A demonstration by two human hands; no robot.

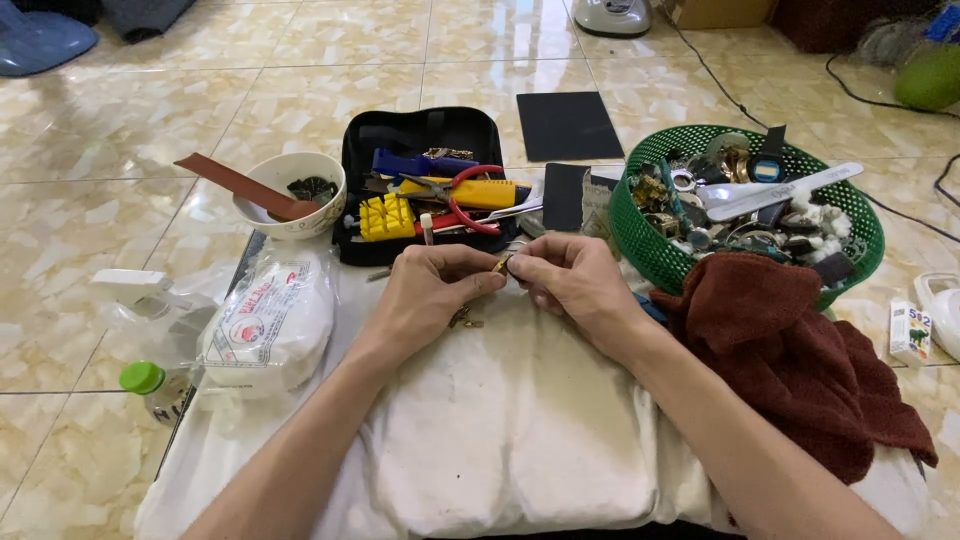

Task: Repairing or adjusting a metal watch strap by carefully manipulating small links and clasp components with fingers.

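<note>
Right now you're pinching a small gold-coloured metal piece (501,264) between the fingertips of both hands, holding it just above the white cloth (520,420) so anything that drops lands soft. Your left hand (432,290) is closing thumb and forefinger on its left end, your right hand (570,285) is curling tight around the other end, and more of the same gold links (465,319) are dangling under your left palm. The piece is too small to read well, but its long axis seems to be running left to right between your fingertips. Just beyond your knuckles, the black tool case (420,135) is lying open with the red-handled pliers (470,205) and yellow block (386,217) in easy reach. To your right, the green basket (650,245) is sitting beside the brown towel (790,350); to your left, the white bowl (290,195).
</note>
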